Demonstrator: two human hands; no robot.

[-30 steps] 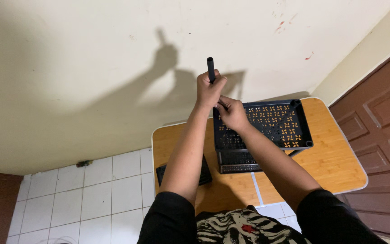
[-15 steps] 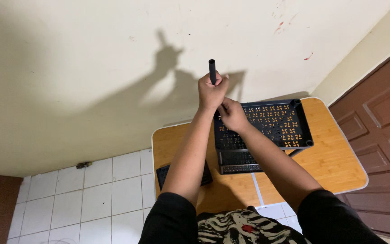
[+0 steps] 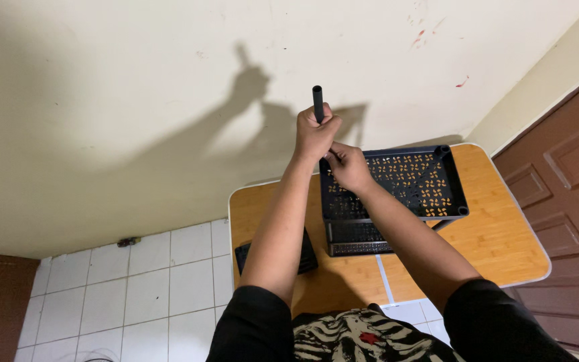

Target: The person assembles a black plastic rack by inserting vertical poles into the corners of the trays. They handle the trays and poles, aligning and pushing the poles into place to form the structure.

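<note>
My left hand [image 3: 314, 133] is closed around a black tube [image 3: 317, 102] that stands upright at the far left corner of a black perforated tray [image 3: 415, 181]. The top of the tube sticks out above my fist. My right hand [image 3: 348, 167] rests just below it on the tray's far left corner and grips the tray there. The tray sits raised above a second black tray [image 3: 360, 238] on a small wooden table [image 3: 497, 231].
A flat black piece [image 3: 303, 255] lies on the table's left part, partly under my left arm. A cream wall stands behind the table. A brown door [image 3: 571, 194] is at the right and white floor tiles [image 3: 135, 295] at the left.
Both hands have stayed on the tube and the tray's corner. The view has shifted slightly; nothing else has moved.
</note>
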